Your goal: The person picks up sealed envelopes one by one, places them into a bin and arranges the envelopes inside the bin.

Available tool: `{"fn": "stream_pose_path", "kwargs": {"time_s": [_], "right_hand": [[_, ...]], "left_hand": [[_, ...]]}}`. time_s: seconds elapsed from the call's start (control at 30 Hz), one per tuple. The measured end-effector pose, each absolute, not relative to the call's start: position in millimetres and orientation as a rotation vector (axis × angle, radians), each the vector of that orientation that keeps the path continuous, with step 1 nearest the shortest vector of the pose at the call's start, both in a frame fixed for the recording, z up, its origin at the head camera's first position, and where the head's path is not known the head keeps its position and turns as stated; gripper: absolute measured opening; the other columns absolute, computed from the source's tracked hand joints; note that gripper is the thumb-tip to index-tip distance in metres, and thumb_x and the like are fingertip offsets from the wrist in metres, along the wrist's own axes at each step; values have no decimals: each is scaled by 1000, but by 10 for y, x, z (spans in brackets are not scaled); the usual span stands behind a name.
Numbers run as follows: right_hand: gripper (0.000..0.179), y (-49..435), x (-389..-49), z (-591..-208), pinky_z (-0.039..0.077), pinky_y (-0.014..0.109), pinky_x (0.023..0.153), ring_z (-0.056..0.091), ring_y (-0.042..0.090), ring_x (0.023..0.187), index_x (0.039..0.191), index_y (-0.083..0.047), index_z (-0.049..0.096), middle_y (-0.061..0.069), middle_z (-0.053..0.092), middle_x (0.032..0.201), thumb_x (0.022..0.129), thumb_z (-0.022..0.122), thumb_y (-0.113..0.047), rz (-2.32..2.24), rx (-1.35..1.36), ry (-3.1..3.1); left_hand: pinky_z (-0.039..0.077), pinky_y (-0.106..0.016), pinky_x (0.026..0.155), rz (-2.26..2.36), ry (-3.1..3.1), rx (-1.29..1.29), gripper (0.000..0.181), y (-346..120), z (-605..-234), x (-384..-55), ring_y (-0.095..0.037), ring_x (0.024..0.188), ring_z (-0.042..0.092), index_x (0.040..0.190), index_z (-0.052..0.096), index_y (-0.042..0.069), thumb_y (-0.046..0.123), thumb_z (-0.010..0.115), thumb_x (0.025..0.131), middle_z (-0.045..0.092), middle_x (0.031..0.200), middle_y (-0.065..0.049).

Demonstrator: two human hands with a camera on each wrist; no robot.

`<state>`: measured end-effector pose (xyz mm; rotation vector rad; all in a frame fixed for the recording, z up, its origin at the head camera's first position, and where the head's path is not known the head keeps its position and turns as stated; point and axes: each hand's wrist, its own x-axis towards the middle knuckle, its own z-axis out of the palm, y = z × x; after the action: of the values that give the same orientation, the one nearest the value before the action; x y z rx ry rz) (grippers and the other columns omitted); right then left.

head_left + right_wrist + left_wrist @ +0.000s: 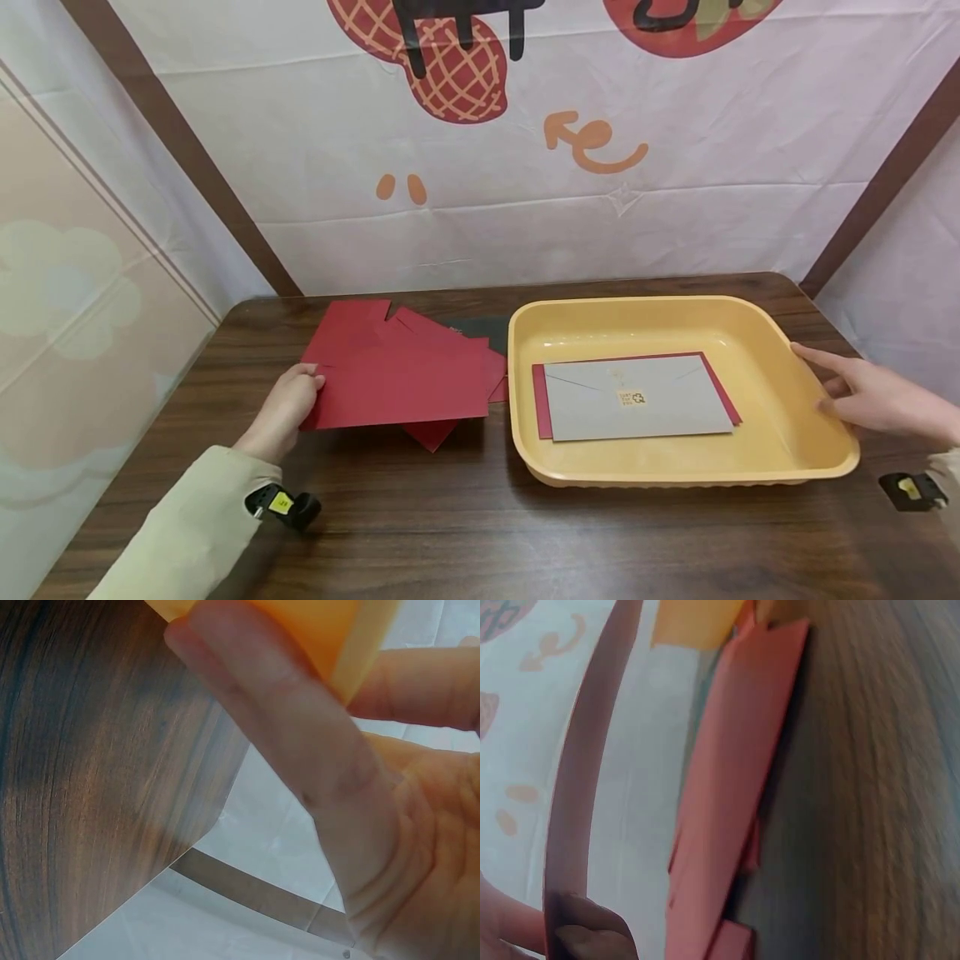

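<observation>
My left hand (283, 408) pinches a red envelope (405, 379) by its left edge, thumb on top. In the left wrist view that envelope (581, 787) is lifted apart from other red envelopes (731, 772) lying on the table. On the right, my right hand (873, 396) holds the right wall of a yellow tray (615, 477), pinching it between thumb and fingers; the right wrist view shows the fingers (300, 735) along the tray's outer side. Inside the tray lies a pale grey envelope (637, 417) with a gold print, on top of a red envelope (543, 408).
Behind the lifted envelope, the red pile (352, 317) partly covers a dark grey envelope (483, 329) beside the tray's left wall. The brown wooden table (420, 533) ends at a printed cloth backdrop (450, 242).
</observation>
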<state>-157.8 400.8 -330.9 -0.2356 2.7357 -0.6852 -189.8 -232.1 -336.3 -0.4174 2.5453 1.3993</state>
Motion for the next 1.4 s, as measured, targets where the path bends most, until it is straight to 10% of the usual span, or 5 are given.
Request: {"fn": "stream_pose_path", "kwargs": {"time_s": [0.63, 1.4], "right_hand": [[76, 4004, -1582, -3314, 46, 26, 48, 55, 9, 53, 146, 13, 7, 13, 68, 87, 88, 54, 3, -665, -228, 2738], [75, 4006, -1578, -3314, 45, 26, 48, 52, 8, 50, 146, 13, 9, 11, 68, 85, 87, 55, 3, -696, -239, 2744]], "left_hand": [[28, -47, 103, 1506, 2412, -278, 41, -1618, -3196, -1860, -35, 123, 31, 137, 29, -8, 14, 28, 102, 33, 132, -23], [51, -39, 90, 1537, 2268, 62, 30, -746, -3171, -2012, -16, 79, 65, 121, 44, -5, 12, 53, 97, 65, 100, -16]]}}
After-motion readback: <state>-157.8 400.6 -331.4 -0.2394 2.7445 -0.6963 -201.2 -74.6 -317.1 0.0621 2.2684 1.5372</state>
